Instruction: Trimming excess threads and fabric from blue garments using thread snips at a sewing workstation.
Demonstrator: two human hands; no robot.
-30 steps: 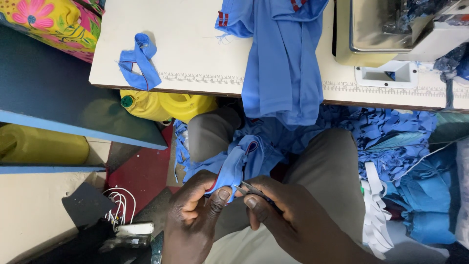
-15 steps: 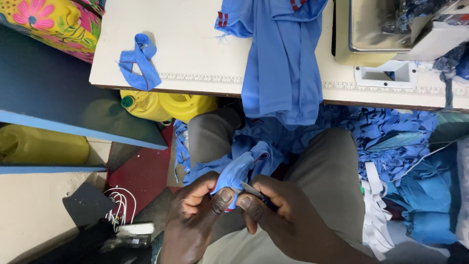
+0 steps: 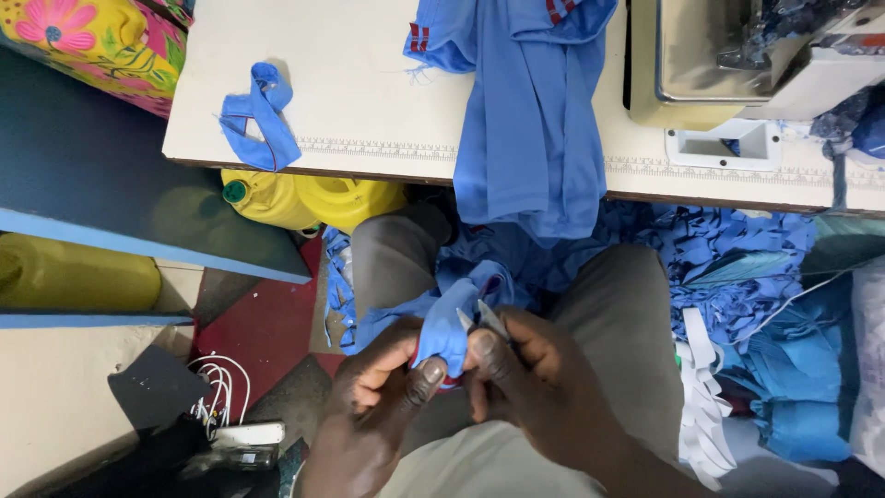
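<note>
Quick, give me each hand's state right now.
Left hand: closed, pinching the blue fabric piece.
Right hand: closed on small thread snips at the fabric.

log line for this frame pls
left hand: pinches blue fabric piece | right hand: holds small snips at fabric | site: over lap, below sewing table

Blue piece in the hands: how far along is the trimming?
Done, apparently: one folded blue piece lies apart on the white table. In hand: the left hand pinches a small blue fabric piece while the right hand works small metal snips at its edge. Left: a larger blue garment hangs off the table edge; whether it needs work cannot be told.
</note>
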